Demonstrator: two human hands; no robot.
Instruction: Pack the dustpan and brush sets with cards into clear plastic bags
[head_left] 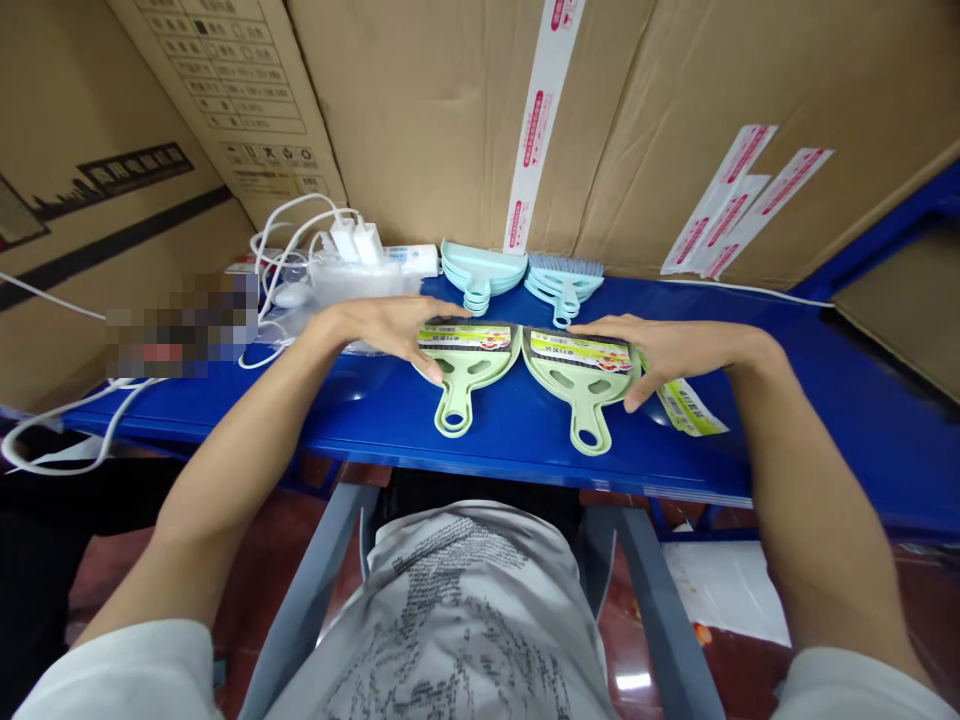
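Even light; bright glare on the floor (634,682), sheen on the blue table (356,398); edges stretched.

A pale grey-white T-shirt (491,625) is worn. Its front is covered with lots of tiny black writing (450,560), set in rows that are bunched into dark patches. The letters are too small to be read. The cloth is creased into soft folds, and its bottom edge is curved at the waist. The left sleeve (131,675) and the right sleeve (855,685) are short, plain and pale. The arms (247,450), the left hand (394,328) and the right hand (679,350) are bare. Some black cloth (480,490) is seen at the lap, where its shape is mostly hidden.
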